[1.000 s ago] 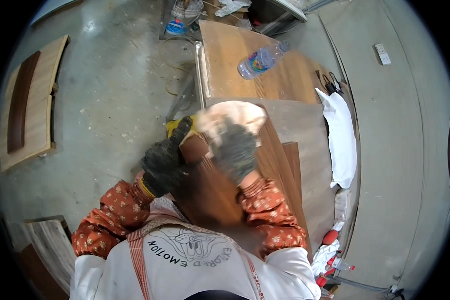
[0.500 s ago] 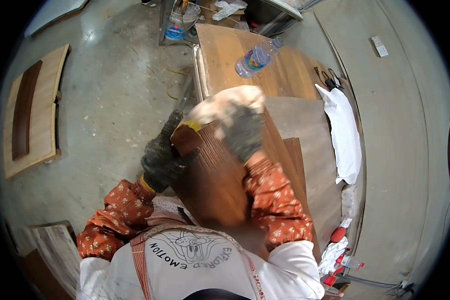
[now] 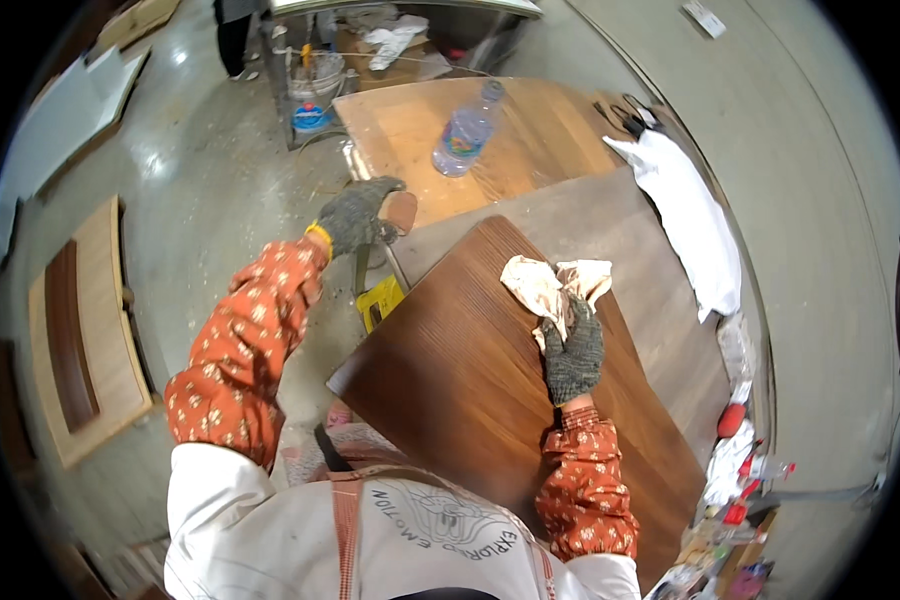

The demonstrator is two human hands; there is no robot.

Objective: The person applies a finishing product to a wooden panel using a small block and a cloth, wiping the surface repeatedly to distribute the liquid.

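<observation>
A dark brown wood-grain panel lies at an angle in front of me on the worktable. My right hand, in a dark grey knit glove, is closed on a crumpled pale cloth and presses it against the panel's right part. Beyond the panel's left edge, my left hand, gloved alike, grips a small brown pad that looks like sandpaper. It hovers near the table's left edge, apart from the panel. Below it shows a yellow object beside the panel, its kind unclear.
A clear plastic bottle stands on a lighter wood board at the far end. Along the right lie a white bag and assorted clutter. At left, another board carries a brown strip. A person stands far back.
My hands have parted: the left moved outward and away with the brown pad, while the right drew the cloth right and nearer onto the panel. The panel now appears turned, and the view has shifted.
</observation>
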